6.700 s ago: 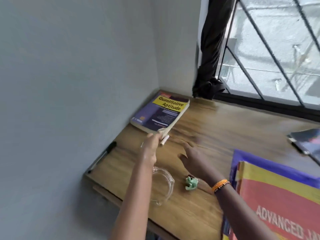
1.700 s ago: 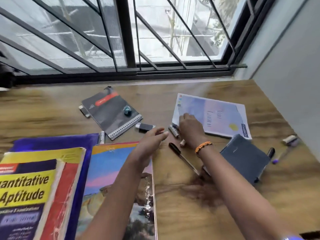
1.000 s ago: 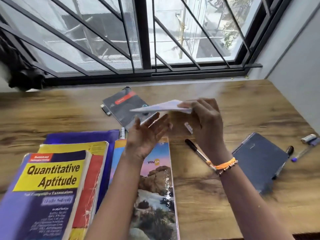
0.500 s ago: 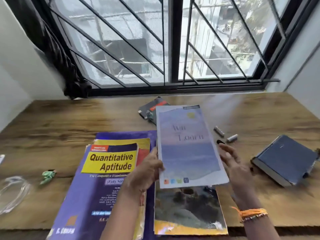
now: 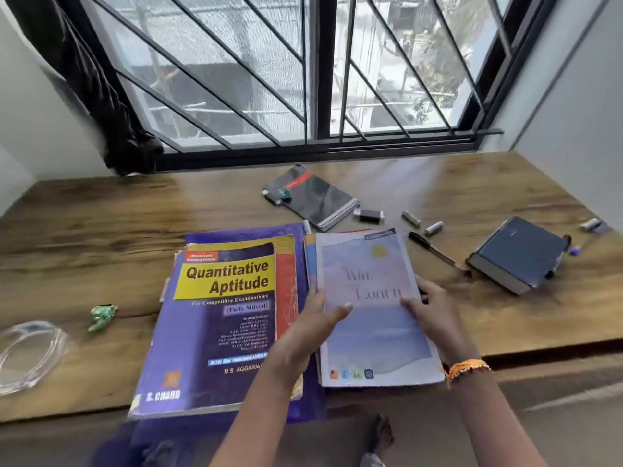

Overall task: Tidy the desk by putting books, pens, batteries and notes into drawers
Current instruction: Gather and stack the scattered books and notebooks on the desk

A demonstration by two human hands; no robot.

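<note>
A pale blue notebook (image 5: pixel 371 318) lies on top of another book at the desk's near edge. My left hand (image 5: pixel 317 325) grips its left edge with the thumb on the cover. My right hand (image 5: pixel 435 318) holds its right edge. Left of it, the thick "Quantitative Aptitude" book (image 5: pixel 226 318) tops a stack on a purple folder (image 5: pixel 242 232). Farther back are a dark spiral notepad (image 5: pixel 320 198), two batteries (image 5: pixel 410 218) (image 5: pixel 433 228) and a black pen (image 5: pixel 433 251). A dark blue diary (image 5: pixel 519 256) sits at the right.
The wooden desk (image 5: pixel 101 230) runs under a barred window. A glass dish (image 5: pixel 27 352) and a small green clip (image 5: pixel 101 316) lie at the left. A small black-and-silver stick (image 5: pixel 369 214) rests by the notepad. Another small item (image 5: pixel 591 225) lies at the far right.
The notebook has come down from being held above the desk and now rests on the book by the stack. Both hands have closed on its side edges.
</note>
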